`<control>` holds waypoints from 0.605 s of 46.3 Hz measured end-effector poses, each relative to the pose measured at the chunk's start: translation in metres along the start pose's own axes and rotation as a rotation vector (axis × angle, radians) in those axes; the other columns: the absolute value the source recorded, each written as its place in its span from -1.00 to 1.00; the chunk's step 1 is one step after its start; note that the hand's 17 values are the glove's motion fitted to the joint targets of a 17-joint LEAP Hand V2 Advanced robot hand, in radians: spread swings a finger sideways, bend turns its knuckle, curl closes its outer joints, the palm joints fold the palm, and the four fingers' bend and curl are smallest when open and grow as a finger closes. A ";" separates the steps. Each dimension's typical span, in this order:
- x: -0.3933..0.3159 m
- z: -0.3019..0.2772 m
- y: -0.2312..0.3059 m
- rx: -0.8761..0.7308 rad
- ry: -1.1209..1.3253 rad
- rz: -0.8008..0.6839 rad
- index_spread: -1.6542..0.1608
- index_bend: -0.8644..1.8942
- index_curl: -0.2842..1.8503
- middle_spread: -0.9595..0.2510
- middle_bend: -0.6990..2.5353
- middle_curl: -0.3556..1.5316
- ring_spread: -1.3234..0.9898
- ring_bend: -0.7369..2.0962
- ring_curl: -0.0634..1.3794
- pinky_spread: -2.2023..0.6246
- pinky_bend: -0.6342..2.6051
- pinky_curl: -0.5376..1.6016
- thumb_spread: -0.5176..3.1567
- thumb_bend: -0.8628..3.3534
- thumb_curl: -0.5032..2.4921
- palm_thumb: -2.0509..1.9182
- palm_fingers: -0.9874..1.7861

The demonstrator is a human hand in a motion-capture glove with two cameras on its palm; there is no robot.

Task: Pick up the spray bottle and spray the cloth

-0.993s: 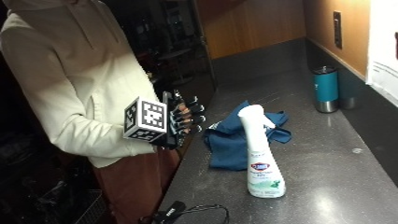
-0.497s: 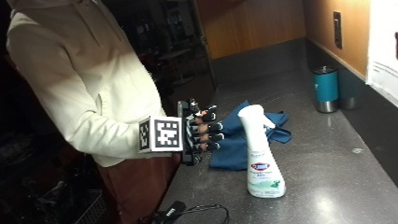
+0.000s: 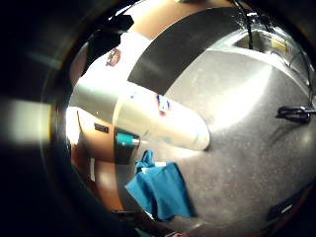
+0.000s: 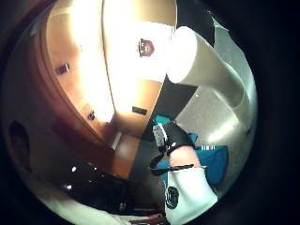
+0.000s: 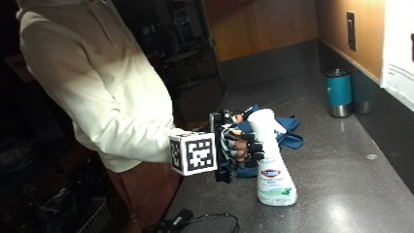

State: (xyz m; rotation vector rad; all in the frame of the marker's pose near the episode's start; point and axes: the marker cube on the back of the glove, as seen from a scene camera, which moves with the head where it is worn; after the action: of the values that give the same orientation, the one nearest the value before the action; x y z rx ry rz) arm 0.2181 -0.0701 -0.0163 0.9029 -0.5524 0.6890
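A white spray bottle (image 5: 274, 162) with a blue label stands upright on the dark grey counter (image 5: 349, 179), near its front edge. My gloved right hand (image 5: 238, 141) is level with the bottle's neck, on the side facing the person. Its fingers are spread and slightly bent toward the bottle, not wrapped round it. I cannot tell whether the fingertips touch it. Both palm views show the bottle (image 3: 153, 116) (image 4: 206, 65) large and close. The blue cloth (image 5: 290, 132) lies crumpled on the counter just behind the bottle and hand, and it also shows in the palm views (image 3: 159, 191) (image 4: 214, 160).
A teal tumbler (image 5: 338, 92) stands by the back wall at the far end of the counter. A black cable (image 5: 194, 221) lies at the counter's near corner. The wooden wall has a wall socket (image 5: 350, 30).
My hand has moved from beside the person's body across to the bottle and now sits at its neck. The bottle and the cloth have stayed where they were.
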 end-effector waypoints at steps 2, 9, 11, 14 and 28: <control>0.001 0.003 -0.005 0.006 -0.007 0.018 0.48 -0.28 -0.55 0.56 -0.42 -0.25 0.13 -0.13 -0.49 0.67 -0.32 -0.17 -0.21 -0.60 -0.40 0.40 -0.10; 0.004 0.013 -0.018 0.026 -0.019 0.061 0.49 -0.27 -0.54 0.55 -0.42 -0.24 0.13 -0.13 -0.49 0.66 -0.33 -0.17 -0.21 -0.60 -0.40 0.40 -0.06; 0.005 0.014 -0.021 0.028 -0.019 0.069 0.49 -0.27 -0.53 0.55 -0.42 -0.24 0.13 -0.13 -0.49 0.66 -0.33 -0.18 -0.22 -0.60 -0.40 0.41 -0.04; 0.007 0.017 -0.025 0.036 -0.022 0.085 0.51 -0.25 -0.52 0.53 -0.41 -0.24 0.12 -0.13 -0.49 0.65 -0.35 -0.18 -0.22 -0.60 -0.40 0.41 0.02; 0.006 0.030 -0.037 0.027 -0.030 0.108 0.56 -0.23 -0.44 0.42 -0.37 -0.20 0.06 -0.14 -0.48 0.57 -0.46 -0.22 -0.24 -0.59 -0.38 0.47 0.47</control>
State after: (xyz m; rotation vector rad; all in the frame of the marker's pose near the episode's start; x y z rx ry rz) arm 0.2451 -0.1099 -0.0155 0.9152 -0.6236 0.7835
